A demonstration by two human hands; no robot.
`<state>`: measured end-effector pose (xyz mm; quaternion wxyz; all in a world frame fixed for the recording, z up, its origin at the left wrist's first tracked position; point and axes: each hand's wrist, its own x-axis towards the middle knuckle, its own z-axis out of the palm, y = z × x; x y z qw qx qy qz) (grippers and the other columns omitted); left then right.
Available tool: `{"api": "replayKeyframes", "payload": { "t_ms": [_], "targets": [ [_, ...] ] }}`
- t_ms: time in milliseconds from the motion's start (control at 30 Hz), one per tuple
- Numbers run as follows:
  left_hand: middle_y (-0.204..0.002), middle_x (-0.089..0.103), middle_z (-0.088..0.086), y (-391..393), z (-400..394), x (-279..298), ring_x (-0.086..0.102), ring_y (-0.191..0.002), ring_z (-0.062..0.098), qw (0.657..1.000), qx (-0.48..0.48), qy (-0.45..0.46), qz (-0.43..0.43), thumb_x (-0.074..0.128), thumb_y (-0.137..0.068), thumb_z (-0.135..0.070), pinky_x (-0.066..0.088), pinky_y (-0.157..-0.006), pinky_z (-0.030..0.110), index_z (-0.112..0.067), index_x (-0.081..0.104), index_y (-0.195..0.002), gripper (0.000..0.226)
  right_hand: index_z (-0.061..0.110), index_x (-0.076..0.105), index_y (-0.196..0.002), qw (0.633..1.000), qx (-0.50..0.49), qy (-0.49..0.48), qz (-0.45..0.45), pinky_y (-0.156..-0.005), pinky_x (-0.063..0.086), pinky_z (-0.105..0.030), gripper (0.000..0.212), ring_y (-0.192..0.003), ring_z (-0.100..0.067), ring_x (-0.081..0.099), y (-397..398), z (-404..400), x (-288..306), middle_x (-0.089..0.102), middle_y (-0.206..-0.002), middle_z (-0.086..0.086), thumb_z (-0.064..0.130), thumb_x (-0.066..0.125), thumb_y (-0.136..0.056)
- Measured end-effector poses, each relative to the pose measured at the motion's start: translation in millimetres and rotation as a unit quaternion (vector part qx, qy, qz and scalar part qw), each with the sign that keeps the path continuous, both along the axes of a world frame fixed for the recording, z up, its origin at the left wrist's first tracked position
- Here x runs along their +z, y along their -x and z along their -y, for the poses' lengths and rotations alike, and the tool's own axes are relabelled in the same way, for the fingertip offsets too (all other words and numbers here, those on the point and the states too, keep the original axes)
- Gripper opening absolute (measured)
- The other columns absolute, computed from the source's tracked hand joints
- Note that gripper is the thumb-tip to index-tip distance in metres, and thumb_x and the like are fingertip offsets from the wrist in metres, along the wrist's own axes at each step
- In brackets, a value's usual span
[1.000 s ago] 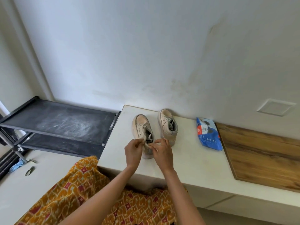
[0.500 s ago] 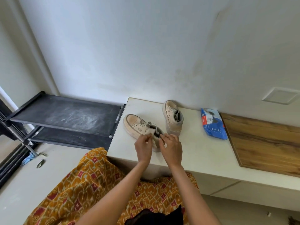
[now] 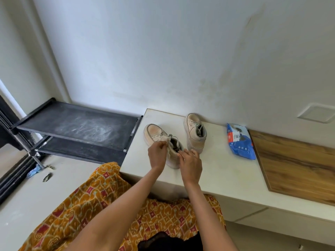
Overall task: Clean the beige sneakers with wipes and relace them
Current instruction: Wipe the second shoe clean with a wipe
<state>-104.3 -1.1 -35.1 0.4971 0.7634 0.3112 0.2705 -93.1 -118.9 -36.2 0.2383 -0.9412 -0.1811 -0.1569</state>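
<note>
Both grips pinch laces: left hand (image 3: 157,154) and right hand (image 3: 190,163) on near sneaker (image 3: 159,140), since turned toe-left on worktop (image 3: 213,171). Unlacing under way; wipes (image 3: 240,142) untouched.

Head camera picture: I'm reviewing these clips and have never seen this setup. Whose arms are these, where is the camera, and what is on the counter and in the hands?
There is no machine here. A person wears a wide-angle camera on the head, so it looks down along their own bare arms. The left hand and right hand work at the nearer beige sneaker, which lies angled on a white counter. Both hands seem to pinch its laces or tongue near the opening; the exact grip is too small to tell. The second sneaker stands behind it, untouched. A blue pack of wipes lies to the right, beside a wooden board. A dark shoe rack stands left of the counter.
</note>
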Motion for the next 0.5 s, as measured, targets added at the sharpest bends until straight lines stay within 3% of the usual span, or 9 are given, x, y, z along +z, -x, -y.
{"api": "replayKeyframes", "payload": {
  "t_ms": [67,233,400,500],
  "targets": [
    [-0.084,0.07,0.005,13.8,12.7,-7.6,0.062,-0.075,0.014,0.999,-0.03,-0.015,0.036,0.063,-0.087,-0.008,0.041,-0.066,0.007,-0.006,0.074,-0.091,0.012,0.016,0.073,-0.102,1.0,-0.003,-0.011,-0.003,-0.079,0.054,-0.039,0.018,-0.112,-0.029,0.057,1.8,-0.6,-2.1,0.071,-0.108,-0.002,0.022,0.064,-0.088],
    [-0.089,0.069,0.001,27.3,13.6,-19.3,0.062,-0.079,0.012,0.989,-0.123,-0.055,0.053,0.066,-0.085,-0.008,0.05,-0.073,0.02,-0.01,0.074,-0.097,0.014,0.018,0.072,-0.104,0.999,-0.015,-0.031,0.004,-0.078,0.053,-0.039,0.018,-0.109,-0.029,0.058,4.4,-2.5,-5.2,0.071,-0.108,-0.002,0.022,0.064,-0.089],
    [-0.085,0.073,0.009,2.5,-17.9,-11.3,0.066,-0.08,0.019,1.0,0.001,0.026,-0.01,0.064,-0.088,-0.017,0.045,-0.071,0.022,-0.007,0.075,-0.089,0.015,0.017,0.069,-0.112,0.997,0.001,-0.059,-0.057,-0.084,0.052,-0.038,0.023,-0.114,-0.024,0.056,2.1,-2.9,-9.9,0.066,-0.12,-0.004,0.023,0.058,-0.093],
    [-0.09,0.073,0.01,-13.5,-31.4,-5.4,0.065,-0.087,0.023,0.999,0.008,0.03,-0.032,0.064,-0.087,-0.016,0.047,-0.078,0.028,-0.008,0.075,-0.092,0.015,0.017,0.068,-0.114,0.992,0.026,-0.095,-0.083,-0.085,0.052,-0.036,0.024,-0.115,-0.022,0.058,-2.0,-2.3,-12.8,0.064,-0.123,-0.006,0.023,0.055,-0.094]
  ]
}}
